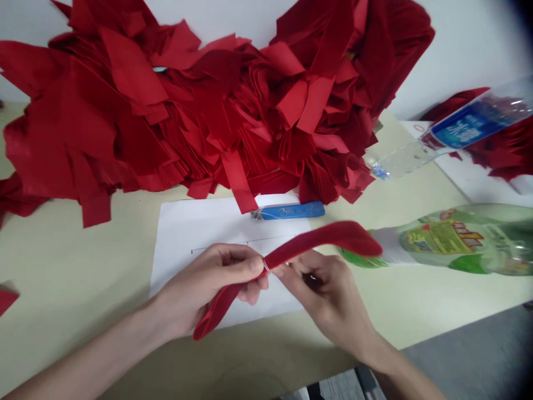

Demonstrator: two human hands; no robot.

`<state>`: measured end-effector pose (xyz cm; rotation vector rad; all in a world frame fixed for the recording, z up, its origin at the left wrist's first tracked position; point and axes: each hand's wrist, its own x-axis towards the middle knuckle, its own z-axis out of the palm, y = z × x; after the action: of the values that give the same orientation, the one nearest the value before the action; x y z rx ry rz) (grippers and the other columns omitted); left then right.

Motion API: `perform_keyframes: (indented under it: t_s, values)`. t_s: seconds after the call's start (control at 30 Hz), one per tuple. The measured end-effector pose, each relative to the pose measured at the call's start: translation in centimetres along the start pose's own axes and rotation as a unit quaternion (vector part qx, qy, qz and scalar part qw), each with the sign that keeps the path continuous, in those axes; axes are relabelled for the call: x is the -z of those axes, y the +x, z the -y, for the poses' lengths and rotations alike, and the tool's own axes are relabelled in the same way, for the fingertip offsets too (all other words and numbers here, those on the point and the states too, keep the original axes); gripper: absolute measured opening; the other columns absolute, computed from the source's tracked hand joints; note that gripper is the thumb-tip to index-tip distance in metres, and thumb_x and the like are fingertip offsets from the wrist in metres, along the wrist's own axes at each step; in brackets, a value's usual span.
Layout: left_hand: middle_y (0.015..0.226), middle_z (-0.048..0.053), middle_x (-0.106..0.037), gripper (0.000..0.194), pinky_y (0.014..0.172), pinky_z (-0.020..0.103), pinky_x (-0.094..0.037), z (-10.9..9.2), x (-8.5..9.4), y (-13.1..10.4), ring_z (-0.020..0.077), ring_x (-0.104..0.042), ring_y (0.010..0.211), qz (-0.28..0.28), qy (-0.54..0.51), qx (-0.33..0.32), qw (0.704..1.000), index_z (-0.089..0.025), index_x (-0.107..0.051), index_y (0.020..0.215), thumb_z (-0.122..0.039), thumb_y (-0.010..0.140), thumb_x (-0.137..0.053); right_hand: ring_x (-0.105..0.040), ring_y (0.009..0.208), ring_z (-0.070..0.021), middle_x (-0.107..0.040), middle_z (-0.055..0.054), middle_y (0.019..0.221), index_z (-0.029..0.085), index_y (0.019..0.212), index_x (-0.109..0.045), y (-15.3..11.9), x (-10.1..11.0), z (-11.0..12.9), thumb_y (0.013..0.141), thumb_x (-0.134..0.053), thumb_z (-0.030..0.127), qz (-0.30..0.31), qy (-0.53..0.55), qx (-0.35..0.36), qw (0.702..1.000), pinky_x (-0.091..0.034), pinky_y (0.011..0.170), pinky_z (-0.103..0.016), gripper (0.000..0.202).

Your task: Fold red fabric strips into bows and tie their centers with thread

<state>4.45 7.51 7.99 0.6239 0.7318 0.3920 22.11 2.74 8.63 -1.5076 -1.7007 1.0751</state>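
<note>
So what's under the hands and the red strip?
A white paper sheet lies on the table, under both hands and the red strip. Thin pencil lines show on it. A blue cutter rests on its far edge. The hands cover the rest of the lines.

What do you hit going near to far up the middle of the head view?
Table edge → hands pinching a red fabric strip → white paper sheet → blue utility knife → heap of red fabric strips → white wall.
</note>
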Motion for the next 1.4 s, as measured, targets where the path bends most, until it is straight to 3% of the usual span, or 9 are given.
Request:
perform_keyframes:
  t_s: [0.17, 0.27, 0.43, 0.67, 0.77, 0.9, 1.0, 1.17, 1.4]
  values:
    - [0.066, 0.000, -0.064, 0.015, 0.053, 0.020, -0.039, -0.3, 0.5, -0.5, 0.0074, -0.057, 0.050, 0.131, 0.103, 0.087, 0.982, -0.015, -0.061, 0.068, -0.025, 0.078, -0.063, -0.035, 0.048, -0.0058, -0.043, 0.005, 0.055, 0.016, 0.080, -0.061, 1.3, 2.2, 0.0, 0.089, -0.051, 0.025, 0.177, 0.034, 0.022, 0.983, -0.028, 0.044, -0.018, 0.017]
    - [0.064, -0.002, -0.063, 0.017, 0.053, 0.022, -0.037, 0.0, 0.3, -0.6, 0.0104, -0.059, 0.054, 0.069, 0.284, 0.067, 0.954, -0.016, -0.060, 0.067, -0.026, 0.080, -0.057, -0.035, 0.048, -0.0058, -0.046, 0.006, 0.056, 0.016, 0.084, -0.061, 1.7, 2.5, 0.4, 0.092, -0.046, 0.022, 0.241, -0.088, 0.097, 0.962, -0.029, 0.048, -0.020, 0.018]
    - [0.060, -0.001, -0.061, 0.021, 0.057, 0.025, -0.038, 0.5, 0.4, 0.2, 0.0135, -0.056, 0.059, -0.152, 0.406, -0.055, 0.899, -0.018, -0.061, 0.070, -0.030, 0.084, -0.050, -0.050, 0.051, -0.0115, -0.058, -0.002, 0.063, 0.012, 0.086, -0.060, 1.1, 0.2, 0.0, 0.090, -0.041, 0.013, 0.082, -0.359, 0.217, 0.904, -0.030, 0.050, -0.026, 0.019]
    - [0.064, -0.001, -0.059, 0.023, 0.066, 0.022, -0.042, 0.0, 0.7, 0.6, 0.0098, -0.055, 0.064, -0.112, 0.151, -0.074, 0.979, -0.016, -0.062, 0.073, -0.032, 0.087, -0.054, -0.043, 0.042, -0.0074, -0.054, 0.003, 0.053, 0.012, 0.087, -0.061, 0.2, -2.1, -0.7, 0.090, -0.047, 0.017, -0.112, -0.248, 0.148, 0.951, -0.031, 0.045, -0.022, 0.014]
    - [0.062, -0.002, -0.058, 0.021, 0.061, 0.020, -0.042, -0.3, 1.0, 0.4, 0.0071, -0.052, 0.057, -0.034, 0.109, -0.062, 0.991, -0.015, -0.061, 0.071, -0.029, 0.086, -0.056, -0.038, 0.043, -0.0063, -0.049, 0.005, 0.053, 0.015, 0.085, -0.061, 0.5, -0.9, -0.7, 0.091, -0.047, 0.025, -0.028, -0.097, 0.044, 0.994, -0.028, 0.041, -0.019, 0.018]
    - [0.065, -0.001, -0.062, 0.014, 0.053, 0.021, -0.042, -0.6, 1.2, -0.1, 0.0087, -0.056, 0.051, 0.144, 0.175, 0.063, 0.972, -0.016, -0.060, 0.070, -0.026, 0.079, -0.060, -0.035, 0.048, -0.0063, -0.044, 0.005, 0.055, 0.016, 0.080, -0.061, 1.1, 1.2, -0.4, 0.091, -0.048, 0.032, 0.139, 0.002, 0.013, 0.990, -0.027, 0.043, -0.019, 0.023]
    - [0.063, -0.002, -0.061, 0.014, 0.054, 0.022, -0.042, -0.3, 1.0, -0.4, 0.0118, -0.059, 0.055, 0.115, 0.336, 0.075, 0.932, -0.017, -0.060, 0.070, -0.026, 0.080, -0.055, -0.033, 0.045, -0.0056, -0.040, 0.006, 0.052, 0.016, 0.079, -0.060, 1.0, 1.4, 0.0, 0.093, -0.044, 0.025, 0.204, -0.088, 0.067, 0.973, -0.027, 0.045, -0.019, 0.023]
    - [0.060, -0.001, -0.059, 0.021, 0.057, 0.026, -0.040, 0.5, 0.5, 0.3, 0.0139, -0.056, 0.059, -0.150, 0.434, -0.076, 0.885, -0.019, -0.060, 0.070, -0.028, 0.085, -0.047, -0.049, 0.048, -0.0096, -0.057, 0.000, 0.060, 0.013, 0.083, -0.057, 0.1, -0.6, -0.1, 0.093, -0.040, 0.015, 0.023, -0.326, 0.210, 0.921, -0.031, 0.048, -0.024, 0.020]
    - [0.061, -0.004, -0.058, 0.018, 0.062, 0.020, -0.043, -0.2, -0.3, 0.0, 0.0092, -0.056, 0.062, -0.129, 0.233, -0.126, 0.955, -0.017, -0.060, 0.075, -0.029, 0.086, -0.052, -0.040, 0.040, -0.0061, -0.052, 0.004, 0.053, 0.014, 0.083, -0.057, -0.6, -1.8, -0.5, 0.088, -0.051, 0.016, -0.165, -0.244, 0.148, 0.944, -0.031, 0.044, -0.021, 0.008]
